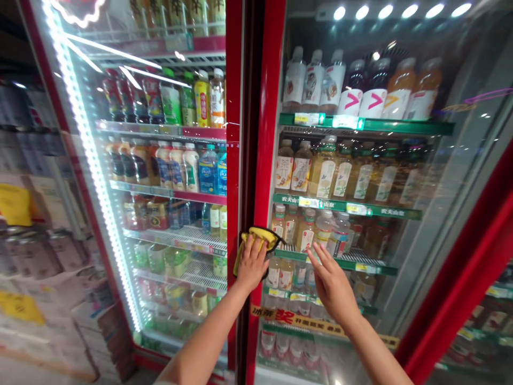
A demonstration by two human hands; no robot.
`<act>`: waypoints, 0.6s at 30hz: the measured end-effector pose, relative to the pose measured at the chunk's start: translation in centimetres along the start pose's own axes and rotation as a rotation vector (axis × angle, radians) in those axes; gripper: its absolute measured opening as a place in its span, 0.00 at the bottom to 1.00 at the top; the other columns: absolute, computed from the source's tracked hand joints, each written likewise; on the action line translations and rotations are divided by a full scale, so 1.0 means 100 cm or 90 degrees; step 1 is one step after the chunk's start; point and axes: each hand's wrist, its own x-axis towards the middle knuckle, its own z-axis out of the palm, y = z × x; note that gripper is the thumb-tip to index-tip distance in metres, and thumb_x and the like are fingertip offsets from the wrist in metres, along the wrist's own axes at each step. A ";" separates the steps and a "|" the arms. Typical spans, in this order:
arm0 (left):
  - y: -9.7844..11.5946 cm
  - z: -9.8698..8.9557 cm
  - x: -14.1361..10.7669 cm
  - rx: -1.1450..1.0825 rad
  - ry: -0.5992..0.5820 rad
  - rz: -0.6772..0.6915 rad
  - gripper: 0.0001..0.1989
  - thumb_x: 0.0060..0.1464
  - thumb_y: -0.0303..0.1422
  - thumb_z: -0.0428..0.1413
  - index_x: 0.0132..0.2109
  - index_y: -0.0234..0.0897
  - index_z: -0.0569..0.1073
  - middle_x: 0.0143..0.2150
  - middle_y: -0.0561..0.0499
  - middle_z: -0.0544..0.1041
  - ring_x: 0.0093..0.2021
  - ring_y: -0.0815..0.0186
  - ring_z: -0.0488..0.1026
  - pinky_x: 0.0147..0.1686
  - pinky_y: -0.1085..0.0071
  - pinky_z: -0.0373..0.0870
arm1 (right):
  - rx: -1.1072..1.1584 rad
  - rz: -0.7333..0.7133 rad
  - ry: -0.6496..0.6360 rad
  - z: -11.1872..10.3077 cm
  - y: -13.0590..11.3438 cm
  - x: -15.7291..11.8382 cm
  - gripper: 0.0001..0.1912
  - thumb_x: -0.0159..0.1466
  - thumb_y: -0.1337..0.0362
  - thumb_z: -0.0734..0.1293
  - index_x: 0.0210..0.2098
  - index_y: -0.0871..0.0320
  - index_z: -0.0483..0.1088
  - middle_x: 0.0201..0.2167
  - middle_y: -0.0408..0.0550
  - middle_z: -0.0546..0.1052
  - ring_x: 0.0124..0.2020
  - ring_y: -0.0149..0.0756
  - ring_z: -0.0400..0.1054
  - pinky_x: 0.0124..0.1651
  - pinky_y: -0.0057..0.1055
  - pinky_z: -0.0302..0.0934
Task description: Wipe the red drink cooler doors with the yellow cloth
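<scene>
My left hand presses a yellow cleaning cloth with a black edge against the red door frame, where the two glass doors of a drinks fridge meet. Its fingers lie over the cloth, and part of the cloth bunches out beyond them. To the right, my right hand is up in front of the right glass door, its fingers stretched out and holding nothing. Whether its fingertips touch the glass, I cannot tell.
Behind the doors, several shelves hold bottled drinks and cans. A gold banner strip crosses the lower right door. At far left, stacked goods with yellow tags are blurred. Another red frame slants at the right.
</scene>
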 end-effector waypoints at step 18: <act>0.022 -0.066 0.111 0.020 0.102 -0.012 0.38 0.63 0.42 0.54 0.74 0.41 0.50 0.75 0.45 0.54 0.76 0.53 0.41 0.73 0.44 0.29 | -0.101 -0.002 0.107 -0.022 0.044 0.021 0.35 0.68 0.75 0.56 0.72 0.46 0.53 0.70 0.52 0.62 0.73 0.50 0.50 0.65 0.62 0.59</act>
